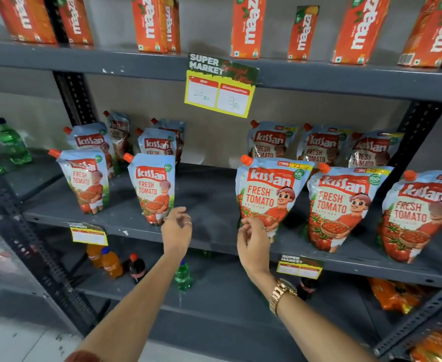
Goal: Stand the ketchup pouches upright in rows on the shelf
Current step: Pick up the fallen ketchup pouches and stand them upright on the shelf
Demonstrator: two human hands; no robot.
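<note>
Several Kissan ketchup pouches with orange caps stand upright in rows on the grey middle shelf [209, 205]. Front row from the left: one pouch [84, 181], a second [153, 186], then a gap, then a third [269, 194] and two more [345, 205], [420, 212]. More pouches stand behind them. My left hand [177, 229] hovers just right of the second pouch's lower corner, fingers loosely curled and holding nothing. My right hand [254, 239] is at the bottom left corner of the third pouch, fingertips touching or nearly touching it, with no firm grasp visible.
Orange Maaza juice cartons [248, 24] line the top shelf. A yellow price tag [220, 87] hangs from its edge. Drink bottles [113, 262] stand on the lower shelf, a green bottle [12, 142] at the far left, orange packets [394, 293] at the lower right.
</note>
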